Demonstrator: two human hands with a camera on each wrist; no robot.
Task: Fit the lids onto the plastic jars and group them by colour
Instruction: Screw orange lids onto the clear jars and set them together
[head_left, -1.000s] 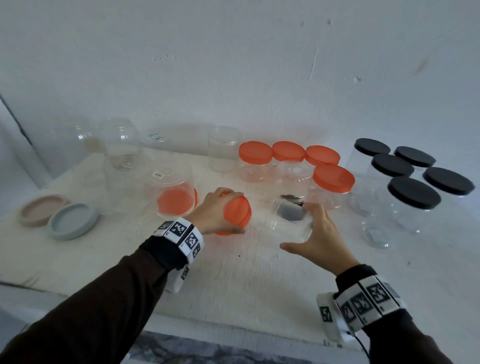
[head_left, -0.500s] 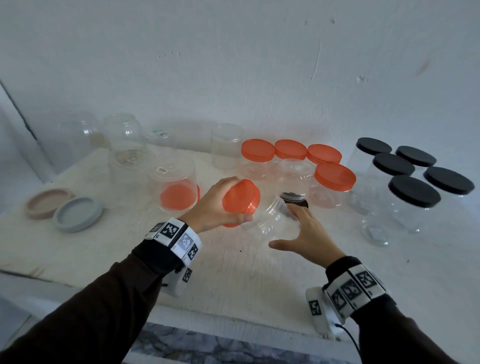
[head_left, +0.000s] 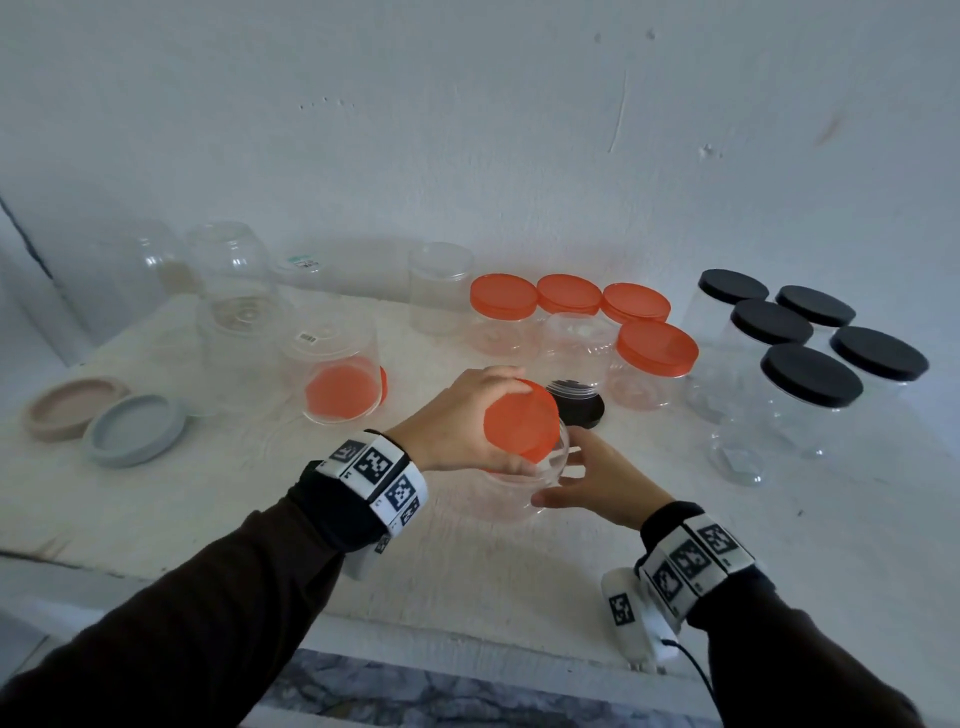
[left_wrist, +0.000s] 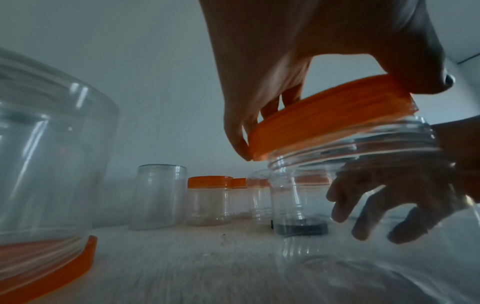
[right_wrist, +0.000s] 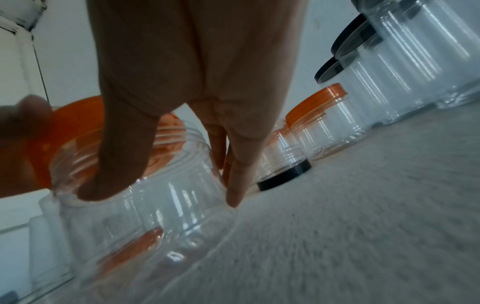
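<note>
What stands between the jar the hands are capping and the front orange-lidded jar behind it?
In the head view, a small clear jar upside down on a loose black lid stands between the held jar and the front orange-lidded jar. The right wrist view shows it too.

The head view looks forward and down from above the worktop (head_left: 519, 561) toward the wall, and it takes in both hands, the left hand (head_left: 457, 415) and the right hand (head_left: 597, 478), with all the jars around them. The left wrist view sits low, near the surface, and looks along the hand at the orange lid (left_wrist: 332, 117), which is very close and tilted over the clear jar (left_wrist: 363, 185). The right wrist view is also low and close, rolled to one side, and both wrist views share this jar, the lid and the black lid (right_wrist: 284, 174) behind them.
</note>
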